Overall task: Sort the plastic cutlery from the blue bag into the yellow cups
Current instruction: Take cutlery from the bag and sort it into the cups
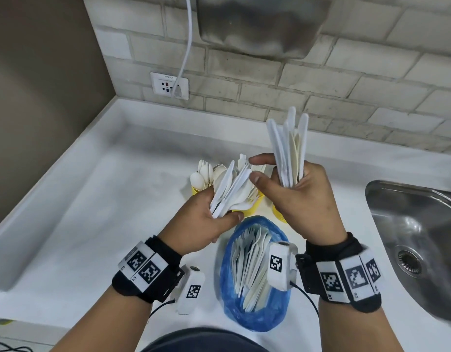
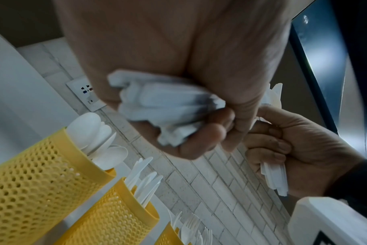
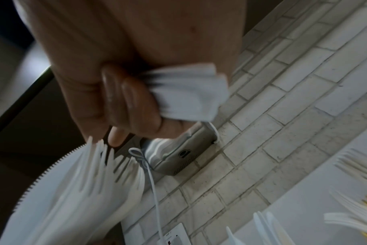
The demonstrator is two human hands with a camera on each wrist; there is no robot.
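My left hand (image 1: 206,222) grips a fanned bundle of white knives and forks (image 1: 232,189) over the yellow cups. My right hand (image 1: 298,196) holds a second bundle (image 1: 290,148) upright, handles up. Its thumb and forefinger reach to the tips of the left bundle. The blue bag (image 1: 252,313) lies open on the counter below my hands, with more cutlery (image 1: 249,270) inside. In the left wrist view, three yellow mesh cups stand in a row: one (image 2: 31,190) with spoons, one (image 2: 115,220) with knives, one (image 2: 168,235) with forks.
A steel sink (image 1: 417,237) is set into the white counter (image 1: 92,212) on the right. On the tiled wall behind are a socket (image 1: 169,85) with a white cable (image 1: 187,47) and a metal appliance (image 1: 262,24). A brown wall closes the left side.
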